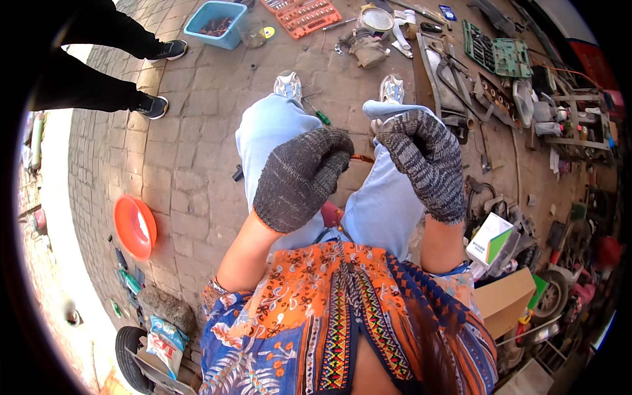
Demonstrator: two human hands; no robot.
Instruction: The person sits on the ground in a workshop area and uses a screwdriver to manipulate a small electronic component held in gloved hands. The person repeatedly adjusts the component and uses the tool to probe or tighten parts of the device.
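My left hand (304, 179), in a dark grey knit glove, is closed in front of my lap, thumb against curled fingers. A short length of copper-coloured wire (362, 158) shows at its fingertips and reaches toward the other hand. My right hand (424, 163), in a matching speckled glove, is curled shut over my right knee. Whatever it may pinch is hidden by its fingers. Beneath both hands are my legs in light blue jeans (382, 191). A screwdriver with a green handle (322, 117) lies on the paving between my feet.
Ahead lie a blue basin (216, 25) of brownish pieces, an orange socket case (308, 16) and a metal part (368, 51). A green tool case (497, 51) and cluttered parts line the right. An orange-red bowl (135, 227) sits left. Another person's shoes (153, 106) are far left.
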